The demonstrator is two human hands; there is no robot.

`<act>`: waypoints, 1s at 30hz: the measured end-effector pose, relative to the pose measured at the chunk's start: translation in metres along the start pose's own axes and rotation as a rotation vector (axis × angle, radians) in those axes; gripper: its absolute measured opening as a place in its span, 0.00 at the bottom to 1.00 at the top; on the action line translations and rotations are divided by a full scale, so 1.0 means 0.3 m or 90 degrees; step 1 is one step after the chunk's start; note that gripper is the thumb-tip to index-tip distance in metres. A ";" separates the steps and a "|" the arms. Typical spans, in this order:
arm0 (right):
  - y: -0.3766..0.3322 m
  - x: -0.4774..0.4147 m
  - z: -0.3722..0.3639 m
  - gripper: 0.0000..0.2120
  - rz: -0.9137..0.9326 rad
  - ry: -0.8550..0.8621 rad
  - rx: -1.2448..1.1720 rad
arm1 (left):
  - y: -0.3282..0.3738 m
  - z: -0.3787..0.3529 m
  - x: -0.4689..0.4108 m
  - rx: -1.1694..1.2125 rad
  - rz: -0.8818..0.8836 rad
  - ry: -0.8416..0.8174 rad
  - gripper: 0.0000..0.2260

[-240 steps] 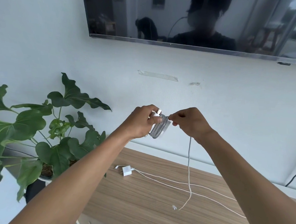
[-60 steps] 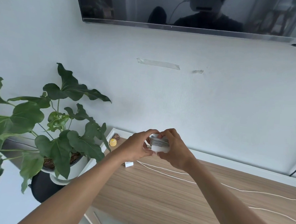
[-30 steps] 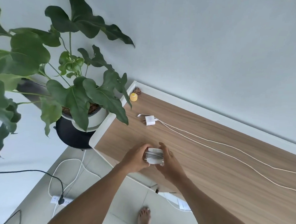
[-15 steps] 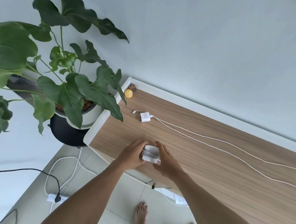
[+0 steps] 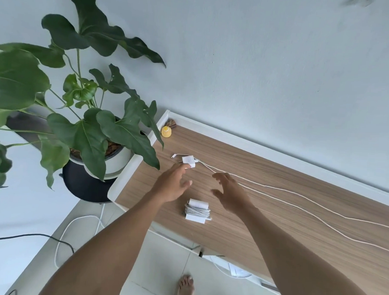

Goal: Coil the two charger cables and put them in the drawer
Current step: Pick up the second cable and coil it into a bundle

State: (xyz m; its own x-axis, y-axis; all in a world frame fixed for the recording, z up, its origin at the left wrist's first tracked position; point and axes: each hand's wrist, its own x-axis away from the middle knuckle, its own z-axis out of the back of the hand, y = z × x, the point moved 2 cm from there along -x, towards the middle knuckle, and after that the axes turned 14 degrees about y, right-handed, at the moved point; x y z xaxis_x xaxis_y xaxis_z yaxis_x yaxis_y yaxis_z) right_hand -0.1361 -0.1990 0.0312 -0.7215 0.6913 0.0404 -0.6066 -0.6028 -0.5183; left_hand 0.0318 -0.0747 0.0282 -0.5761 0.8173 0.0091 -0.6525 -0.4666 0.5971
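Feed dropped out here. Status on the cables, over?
Open, empty: left hand, right hand. On desk: coiled charger; second charger uncoiled, its cable stretched across. Nothing blocking.

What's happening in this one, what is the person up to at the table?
A person is tidying two white chargers on a wooden tabletop. The coiled charger lies wound up near the front edge, with neither hand on it. The left hand and right hand, both open, reach toward the second charger plug by the plant. Its loose cable runs uncoiled across the wood to the right. Neither charger is in a drawer yet.
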 end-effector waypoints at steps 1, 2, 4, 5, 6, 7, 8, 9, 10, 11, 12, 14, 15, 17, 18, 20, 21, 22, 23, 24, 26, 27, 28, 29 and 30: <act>-0.006 -0.025 0.009 0.15 0.004 0.035 0.011 | 0.000 -0.002 -0.027 -0.010 -0.006 0.019 0.21; -0.014 -0.046 0.017 0.11 0.003 0.063 0.014 | 0.000 -0.005 -0.050 -0.018 -0.011 0.036 0.21; -0.026 -0.085 0.024 0.08 -0.006 0.094 0.014 | -0.011 -0.017 -0.095 -0.030 -0.009 0.058 0.20; -0.028 -0.102 0.023 0.08 -0.010 0.097 0.013 | -0.018 -0.024 -0.117 -0.037 -0.003 0.065 0.21; -0.026 -0.116 0.019 0.08 -0.013 0.100 0.010 | -0.027 -0.032 -0.136 -0.044 0.004 0.071 0.21; -0.025 -0.126 0.017 0.08 -0.015 0.102 0.008 | -0.035 -0.038 -0.151 -0.053 0.012 0.074 0.22; -0.021 -0.137 0.011 0.08 -0.016 0.103 0.006 | -0.045 -0.047 -0.168 -0.063 0.021 0.073 0.23; -0.016 -0.146 0.004 0.08 -0.018 0.105 0.003 | -0.055 -0.057 -0.183 -0.074 0.031 0.069 0.24; -0.012 -0.153 -0.002 0.07 -0.019 0.106 -0.002 | -0.065 -0.068 -0.197 -0.084 0.040 0.063 0.25; -0.007 -0.158 -0.009 0.07 -0.021 0.106 -0.006 | -0.074 -0.082 -0.209 -0.094 0.049 0.056 0.26; -0.004 -0.160 -0.013 0.07 -0.022 0.104 -0.010 | -0.081 -0.093 -0.217 -0.103 0.058 0.050 0.27; 0.007 -0.168 -0.022 0.08 -0.027 0.096 -0.010 | -0.096 -0.116 -0.235 -0.114 0.083 0.035 0.29; 0.014 -0.172 -0.024 0.08 -0.030 0.094 -0.011 | -0.104 -0.127 -0.242 -0.120 0.094 0.030 0.30; 0.026 -0.178 -0.026 0.09 -0.035 0.092 -0.010 | -0.117 -0.144 -0.252 -0.138 0.100 0.030 0.30; 0.032 -0.182 -0.025 0.09 -0.036 0.092 -0.008 | -0.119 -0.148 -0.258 -0.146 0.094 0.039 0.29; 0.041 -0.185 -0.021 0.09 -0.039 0.088 -0.010 | -0.122 -0.153 -0.266 -0.160 0.076 0.058 0.26; 0.046 -0.185 -0.019 0.09 -0.040 0.086 -0.012 | -0.121 -0.153 -0.269 -0.161 0.070 0.065 0.24; 0.051 -0.183 -0.017 0.09 -0.041 0.085 -0.015 | -0.121 -0.153 -0.269 -0.150 0.067 0.072 0.23; 0.056 -0.180 -0.012 0.09 -0.042 0.086 -0.019 | -0.112 -0.149 -0.267 -0.122 0.070 0.078 0.22; 0.062 -0.177 -0.005 0.10 -0.044 0.088 -0.021 | -0.100 -0.144 -0.265 -0.073 0.079 0.084 0.22; 0.074 -0.171 0.015 0.12 -0.046 0.092 -0.020 | -0.059 -0.124 -0.263 0.066 0.113 0.076 0.22; 0.078 -0.169 0.027 0.13 -0.049 0.091 -0.018 | -0.035 -0.113 -0.267 0.135 0.132 0.063 0.23; 0.082 -0.165 0.042 0.15 -0.053 0.092 -0.018 | -0.004 -0.100 -0.272 0.192 0.140 0.051 0.23; 0.084 -0.159 0.059 0.17 -0.060 0.092 -0.022 | 0.028 -0.086 -0.277 0.233 0.143 0.040 0.23; 0.085 -0.153 0.078 0.18 -0.065 0.097 -0.031 | 0.068 -0.070 -0.282 0.274 0.141 0.033 0.23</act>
State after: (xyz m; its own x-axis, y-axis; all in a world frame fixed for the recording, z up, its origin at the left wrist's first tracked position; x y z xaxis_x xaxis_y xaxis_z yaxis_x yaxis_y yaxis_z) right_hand -0.1263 -0.2553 0.0360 -0.5957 0.8025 -0.0322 -0.6548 -0.5085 -0.5592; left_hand 0.0570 -0.1604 0.0228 -0.7092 0.6908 0.1406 -0.2542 -0.4366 0.8630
